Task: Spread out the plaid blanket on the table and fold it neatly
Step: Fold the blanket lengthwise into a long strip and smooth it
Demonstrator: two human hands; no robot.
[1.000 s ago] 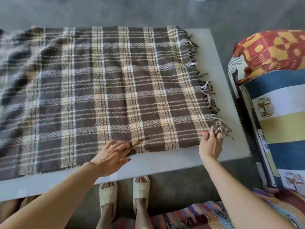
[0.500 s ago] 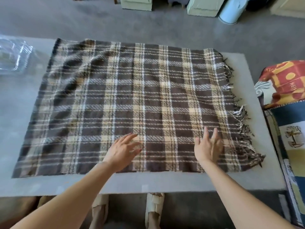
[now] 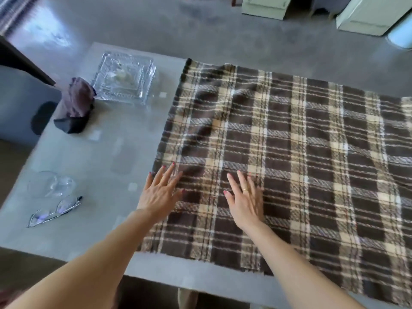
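The brown and cream plaid blanket (image 3: pixel 289 157) lies spread flat over the grey table (image 3: pixel 100 157), running off the right edge of the view. A few soft wrinkles rise near its far left corner. My left hand (image 3: pixel 161 192) rests flat with fingers apart on the blanket's left edge, partly over the bare table. My right hand (image 3: pixel 245 199) lies flat with spread fingers on the blanket a little to the right. Neither hand grips the cloth.
On the table's left part stand a clear glass tray (image 3: pixel 124 78), a purple crumpled object on a dark base (image 3: pixel 74 108), a clear glass piece (image 3: pixel 52 184) and a pair of glasses (image 3: pixel 55 211). Pale cabinets (image 3: pixel 365 14) stand on the floor beyond.
My view has swung left, and both hands have moved from the blanket's near right part to its left edge. The right hand released the fringed corner earlier and now lies flat.
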